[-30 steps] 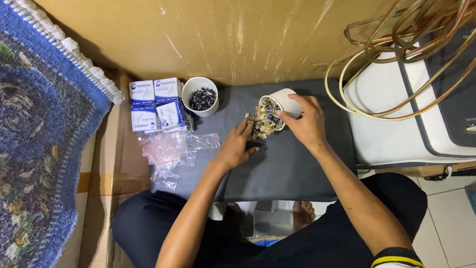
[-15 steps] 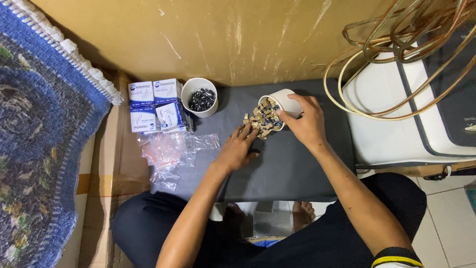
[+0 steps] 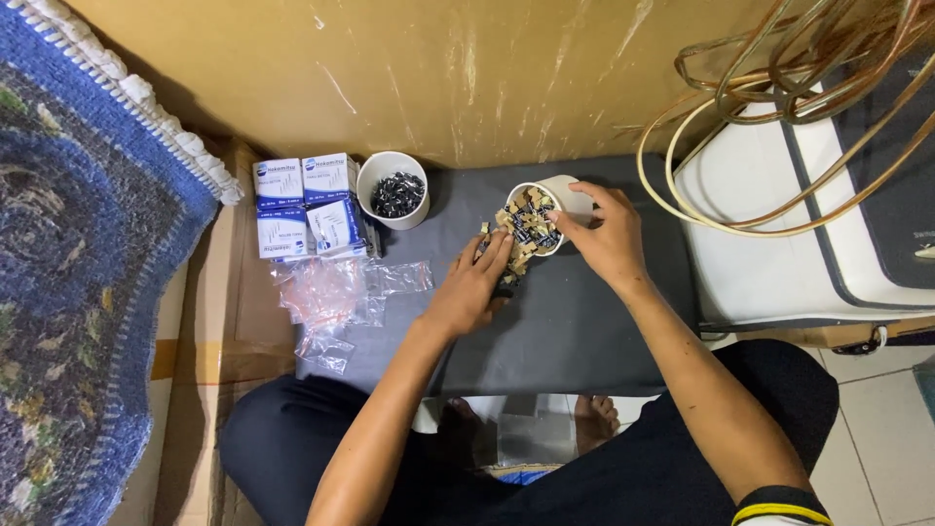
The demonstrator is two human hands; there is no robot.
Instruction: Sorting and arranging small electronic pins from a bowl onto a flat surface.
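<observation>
Your right hand [image 3: 609, 234] grips the tilted white cup [image 3: 550, 200]; more small parts [image 3: 521, 229] now spill toward your half-open left hand [image 3: 472, 287], at seven o'clock of it.

The small parts [image 3: 526, 229] in the tilted white cup [image 3: 563, 195] are too tiny to identify. The frame's edge crops the blue rug [image 3: 78, 292] and cable coil [image 3: 808, 88].

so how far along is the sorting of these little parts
Looks partly done: an upright white cup already holds dark parts. In hand: the right hand tips a second cup while the left hand draws out taped parts. That cup looks nearly full, so much seems left; the boxes look closed.
</observation>
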